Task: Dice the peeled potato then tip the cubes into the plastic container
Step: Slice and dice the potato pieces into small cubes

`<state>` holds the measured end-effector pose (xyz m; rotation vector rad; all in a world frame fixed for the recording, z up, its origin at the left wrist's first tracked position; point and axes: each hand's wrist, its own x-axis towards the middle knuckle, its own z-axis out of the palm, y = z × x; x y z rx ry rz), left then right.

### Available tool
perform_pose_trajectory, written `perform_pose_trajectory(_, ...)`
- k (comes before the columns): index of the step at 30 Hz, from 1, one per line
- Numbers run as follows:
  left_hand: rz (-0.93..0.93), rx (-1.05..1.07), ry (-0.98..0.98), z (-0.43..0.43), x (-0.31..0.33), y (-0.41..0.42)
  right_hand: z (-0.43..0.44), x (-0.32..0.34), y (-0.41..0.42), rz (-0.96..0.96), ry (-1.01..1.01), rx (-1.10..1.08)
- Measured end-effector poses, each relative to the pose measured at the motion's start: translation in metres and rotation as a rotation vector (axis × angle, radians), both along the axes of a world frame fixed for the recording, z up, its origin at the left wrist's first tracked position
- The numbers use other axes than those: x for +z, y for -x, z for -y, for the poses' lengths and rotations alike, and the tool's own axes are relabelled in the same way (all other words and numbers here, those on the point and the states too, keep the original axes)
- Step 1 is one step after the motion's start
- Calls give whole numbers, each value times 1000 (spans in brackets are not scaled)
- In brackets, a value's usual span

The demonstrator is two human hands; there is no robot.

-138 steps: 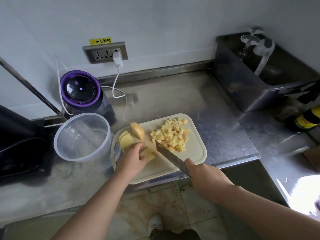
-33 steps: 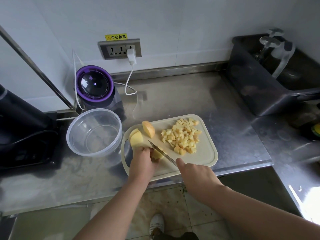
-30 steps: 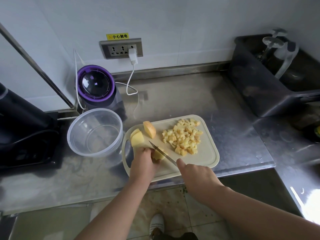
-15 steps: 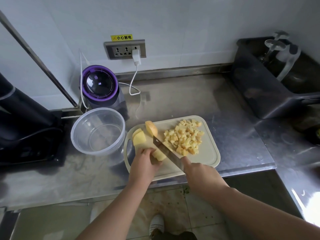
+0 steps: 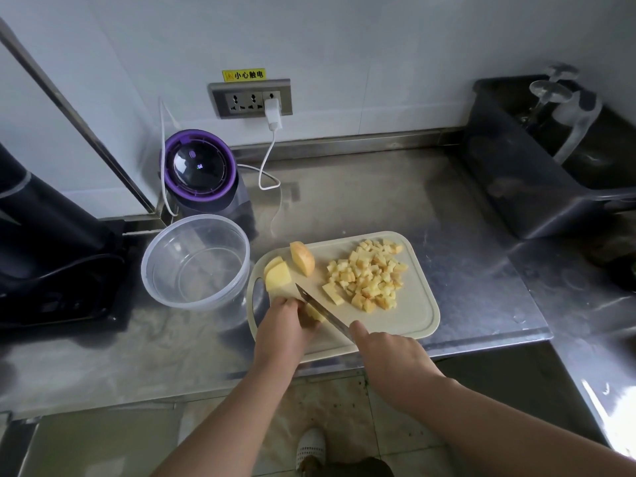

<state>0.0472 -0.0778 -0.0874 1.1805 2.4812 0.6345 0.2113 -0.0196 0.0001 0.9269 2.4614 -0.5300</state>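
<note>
The left hand (image 5: pixel 284 327), fingers curled, pins a pale yellow potato piece (image 5: pixel 312 312) on the beige plastic cutting board (image 5: pixel 414 316), steadying it for the steel knife (image 5: pixel 331 319) gripped in the right hand (image 5: pixel 390 354).

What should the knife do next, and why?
Probably press the knife down through the potato piece pinned by the left hand: the blade sits against it, two larger chunks wait uncut, and the plastic container is empty.

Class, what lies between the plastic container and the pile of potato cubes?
Two uncut potato chunks on the cutting board, shown in the head view.
</note>
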Motion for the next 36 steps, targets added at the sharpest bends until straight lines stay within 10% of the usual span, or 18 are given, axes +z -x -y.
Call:
perform_pose_trajectory(22, 179, -128, -10, -33, 12, -20, -36, 1, -31, -49, -57, -193)
perform_pose_trajectory(27, -33, 23, -143, -20, 33, 25, -35, 2, -28, -41, -44, -129)
perform_pose_trajectory(36, -22, 81, 85, -33, 24, 53, -21, -12, -19, 3, 51, -45)
